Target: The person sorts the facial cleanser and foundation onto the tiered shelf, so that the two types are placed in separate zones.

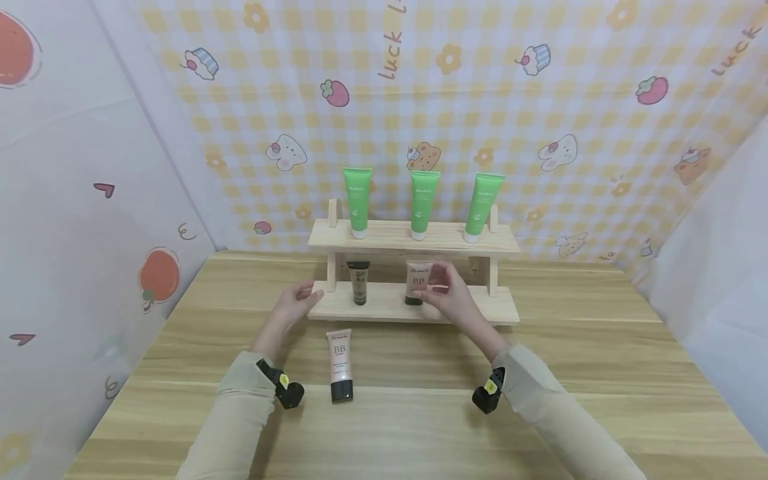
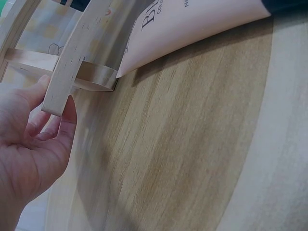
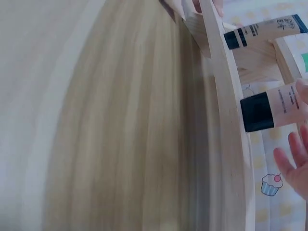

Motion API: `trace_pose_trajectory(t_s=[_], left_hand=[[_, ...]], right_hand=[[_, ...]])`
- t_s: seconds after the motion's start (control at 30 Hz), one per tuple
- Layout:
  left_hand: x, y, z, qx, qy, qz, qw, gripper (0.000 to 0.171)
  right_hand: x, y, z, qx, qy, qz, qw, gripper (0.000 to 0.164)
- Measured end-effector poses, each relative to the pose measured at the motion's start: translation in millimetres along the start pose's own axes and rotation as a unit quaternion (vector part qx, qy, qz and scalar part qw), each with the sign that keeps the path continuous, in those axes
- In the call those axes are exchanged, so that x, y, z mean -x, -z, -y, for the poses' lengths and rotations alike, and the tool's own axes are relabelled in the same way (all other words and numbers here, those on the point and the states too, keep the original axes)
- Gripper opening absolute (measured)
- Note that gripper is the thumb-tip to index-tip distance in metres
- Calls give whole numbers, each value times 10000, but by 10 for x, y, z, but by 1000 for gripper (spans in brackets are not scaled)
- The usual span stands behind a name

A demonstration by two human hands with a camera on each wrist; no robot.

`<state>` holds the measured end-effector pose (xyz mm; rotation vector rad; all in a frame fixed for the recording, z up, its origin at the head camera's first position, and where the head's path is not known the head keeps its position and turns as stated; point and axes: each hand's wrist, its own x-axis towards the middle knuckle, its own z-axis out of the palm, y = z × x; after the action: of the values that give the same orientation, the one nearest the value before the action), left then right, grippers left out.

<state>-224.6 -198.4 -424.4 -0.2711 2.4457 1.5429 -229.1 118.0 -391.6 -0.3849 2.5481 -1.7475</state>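
My left hand [image 1: 293, 304] grips the left end of the lower board of a two-tier wooden shelf [image 1: 384, 312]; in the left wrist view the thumb lies over the board [image 2: 65, 86] and the fingers curl below. At the lower tier, right of centre, my right hand [image 1: 453, 298] pinches a pink BB cream tube [image 1: 418, 275], upright with its black cap [image 3: 257, 112] down on the board. Left of it stands a smaller tube with a dark cap [image 1: 359, 285]. Another BB cream tube [image 1: 340, 360] lies on the table before the shelf, cap toward me.
Three green tubes, left [image 1: 358, 200], middle [image 1: 423, 203] and right [image 1: 483, 205], stand caps down on the upper tier; the right one leans. A patterned cloth [image 1: 384, 113] hangs behind the wood-grain table [image 1: 576, 333].
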Motion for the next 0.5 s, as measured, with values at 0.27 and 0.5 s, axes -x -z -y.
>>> trace_pose_trajectory(t_s=[0.27, 0.5], left_hand=[[6, 9, 5, -14, -13, -26, 10000, 62], [-2, 7, 26, -10, -17, -2, 10000, 65]], right_hand=[[140, -72, 108, -168, -1267, -209, 9916, 65], [226, -166, 170, -665, -2138, -301, 9742, 67]])
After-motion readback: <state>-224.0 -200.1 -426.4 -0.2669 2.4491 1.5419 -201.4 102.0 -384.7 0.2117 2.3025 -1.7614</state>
